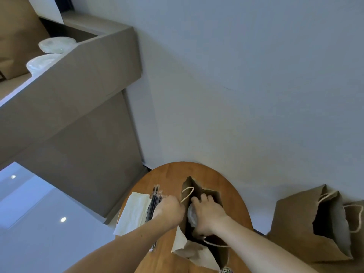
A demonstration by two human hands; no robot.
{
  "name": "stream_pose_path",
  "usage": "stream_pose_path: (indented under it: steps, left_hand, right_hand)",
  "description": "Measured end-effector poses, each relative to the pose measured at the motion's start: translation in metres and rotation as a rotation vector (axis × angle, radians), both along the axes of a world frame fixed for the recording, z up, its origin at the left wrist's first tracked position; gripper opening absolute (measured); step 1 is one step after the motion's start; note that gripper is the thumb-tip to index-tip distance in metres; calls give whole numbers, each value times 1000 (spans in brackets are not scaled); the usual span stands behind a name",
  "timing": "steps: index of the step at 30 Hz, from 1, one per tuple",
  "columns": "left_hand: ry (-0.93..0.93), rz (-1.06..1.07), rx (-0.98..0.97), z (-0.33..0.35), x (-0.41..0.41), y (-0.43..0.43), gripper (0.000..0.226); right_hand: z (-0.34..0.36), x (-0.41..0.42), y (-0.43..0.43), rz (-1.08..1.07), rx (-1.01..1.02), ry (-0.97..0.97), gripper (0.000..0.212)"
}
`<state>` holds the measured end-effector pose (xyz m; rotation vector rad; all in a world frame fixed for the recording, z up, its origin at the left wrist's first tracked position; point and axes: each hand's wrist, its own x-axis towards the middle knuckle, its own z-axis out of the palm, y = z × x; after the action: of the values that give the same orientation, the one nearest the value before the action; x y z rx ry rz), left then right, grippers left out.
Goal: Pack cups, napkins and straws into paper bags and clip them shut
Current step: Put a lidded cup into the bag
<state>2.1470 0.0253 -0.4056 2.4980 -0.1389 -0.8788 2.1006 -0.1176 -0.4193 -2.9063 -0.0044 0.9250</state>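
Note:
An open brown paper bag (198,187) with string handles stands on a round wooden table (167,174). My right hand (208,215) reaches into the bag's mouth, fingers curled over a clear lidded cup (191,216) inside. My left hand (169,210) grips the bag's left rim beside a handle. White napkins (136,209) and dark wrapped straws (154,198) lie on the table to the left of the bag, partly under my left forearm.
A flat folded paper bag (189,251) lies at the table's near edge. Two open paper bags (295,229) stand on the floor at the right by the wall. A grey counter (78,95) at the left carries stacks of clear lids (55,44).

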Motion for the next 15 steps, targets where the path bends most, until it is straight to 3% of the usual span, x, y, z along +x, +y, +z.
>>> stream_pose_path:
  steps: [7, 15]
  left_hand:
    - [-15, -37, 69, 2, -1, 15, 30]
    - [-14, -50, 79, -17, 3, 20, 24]
  right_hand:
    - [-69, 7, 21, -199, -37, 101, 90]
    - [-114, -2, 37, -310, -22, 22, 49]
